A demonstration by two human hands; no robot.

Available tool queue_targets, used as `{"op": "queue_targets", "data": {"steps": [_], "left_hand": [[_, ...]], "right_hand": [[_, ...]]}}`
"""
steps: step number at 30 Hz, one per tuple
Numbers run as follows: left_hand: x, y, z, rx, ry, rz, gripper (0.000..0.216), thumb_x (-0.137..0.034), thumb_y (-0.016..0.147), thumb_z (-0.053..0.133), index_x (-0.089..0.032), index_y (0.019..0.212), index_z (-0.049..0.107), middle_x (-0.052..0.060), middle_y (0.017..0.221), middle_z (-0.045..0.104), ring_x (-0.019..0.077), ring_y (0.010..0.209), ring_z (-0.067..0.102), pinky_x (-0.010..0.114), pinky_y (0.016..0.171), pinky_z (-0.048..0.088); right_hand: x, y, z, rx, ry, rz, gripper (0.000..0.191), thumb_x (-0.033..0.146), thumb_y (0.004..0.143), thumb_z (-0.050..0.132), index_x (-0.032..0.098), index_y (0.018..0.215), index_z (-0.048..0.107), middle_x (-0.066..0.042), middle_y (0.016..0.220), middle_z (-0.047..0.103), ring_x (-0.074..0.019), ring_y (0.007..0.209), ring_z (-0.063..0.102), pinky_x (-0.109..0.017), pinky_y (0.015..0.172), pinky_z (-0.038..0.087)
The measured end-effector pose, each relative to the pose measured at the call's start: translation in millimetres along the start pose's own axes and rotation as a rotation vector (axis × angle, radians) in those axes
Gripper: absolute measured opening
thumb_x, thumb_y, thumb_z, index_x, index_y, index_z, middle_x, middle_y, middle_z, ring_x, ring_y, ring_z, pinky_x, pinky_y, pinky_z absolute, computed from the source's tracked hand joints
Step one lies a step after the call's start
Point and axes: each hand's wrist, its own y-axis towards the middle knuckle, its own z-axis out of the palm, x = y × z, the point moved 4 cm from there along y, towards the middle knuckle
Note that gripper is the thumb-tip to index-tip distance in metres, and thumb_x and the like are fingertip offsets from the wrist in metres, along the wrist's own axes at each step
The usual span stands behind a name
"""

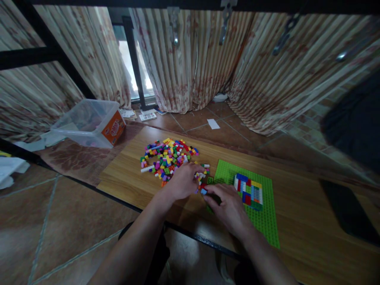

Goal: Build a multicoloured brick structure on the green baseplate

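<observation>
A pile of small coloured bricks [168, 158] lies on the wooden table [297, 206]. To its right sits a green baseplate [264, 217] carrying a small multicoloured brick build [248, 192]. My left hand [182, 182] rests at the pile's near right edge, fingers curled over a few loose bricks. My right hand [228, 208] lies on the baseplate's left edge, fingers pinched together on a small blue brick [203, 191]. The two hands nearly touch at the fingertips.
A clear plastic tub [89, 122] with an orange label stands on the floor at the far left. A dark flat object [344, 209] lies on the table's right end. Curtains hang behind. Papers [147, 116] lie on the tiled floor.
</observation>
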Motion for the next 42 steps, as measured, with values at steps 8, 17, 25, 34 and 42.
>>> {"op": "queue_targets", "data": {"steps": [8, 17, 25, 34, 42], "left_hand": [[-3.0, 3.3, 0.8, -0.03, 0.0, -0.028, 0.042, 0.001, 0.068, 0.048, -0.02, 0.096, 0.071, 0.004, 0.095, 0.07, 0.0201, 0.093, 0.063, 0.032, 0.089, 0.048], [-5.9, 4.7, 3.7, -0.014, 0.009, -0.044, 0.043, 0.001, 0.074, 0.046, -0.018, 0.103, 0.07, 0.006, 0.102, 0.07, 0.0211, 0.097, 0.063, 0.034, 0.093, 0.047], [-8.1, 6.2, 4.3, -0.088, -0.053, -0.009, 0.03, -0.007, 0.082, 0.048, -0.017, 0.102, 0.069, 0.007, 0.103, 0.072, 0.0205, 0.098, 0.064, 0.033, 0.093, 0.048], [-12.6, 7.0, 2.8, -0.085, -0.079, -0.004, 0.023, -0.01, 0.083, 0.05, -0.018, 0.092, 0.069, 0.006, 0.094, 0.071, 0.0188, 0.09, 0.065, 0.032, 0.089, 0.05], [-10.5, 9.8, 8.1, -0.071, -0.088, -0.013, 0.026, -0.012, 0.084, 0.049, -0.017, 0.099, 0.07, 0.007, 0.102, 0.071, 0.0184, 0.09, 0.065, 0.032, 0.086, 0.051]], "right_hand": [[-10.1, 6.6, -10.6, -0.154, -0.047, 0.034, 0.024, 0.019, 0.092, 0.047, 0.023, 0.105, 0.067, -0.006, 0.105, 0.069, -0.0223, 0.098, 0.06, -0.04, 0.088, 0.046], [-8.7, 21.0, 4.9, -0.014, -0.123, 0.005, 0.026, 0.014, 0.087, 0.051, 0.022, 0.106, 0.068, -0.006, 0.105, 0.07, -0.025, 0.1, 0.056, -0.043, 0.089, 0.045], [-9.8, 12.8, -22.2, -0.257, 0.132, 0.178, 0.03, 0.027, 0.092, 0.048, 0.022, 0.119, 0.06, -0.009, 0.113, 0.069, -0.0224, 0.102, 0.064, -0.041, 0.089, 0.049], [-86.8, -17.2, -84.2, -0.518, 0.372, 0.501, 0.032, 0.038, 0.078, 0.064, 0.019, 0.102, 0.068, -0.006, 0.087, 0.072, -0.0191, 0.076, 0.066, -0.035, 0.07, 0.053], [-103.7, -22.3, -85.2, -0.343, 0.183, 0.468, 0.032, 0.029, 0.082, 0.053, 0.02, 0.108, 0.07, -0.008, 0.103, 0.072, -0.0223, 0.092, 0.066, -0.042, 0.085, 0.051]]}}
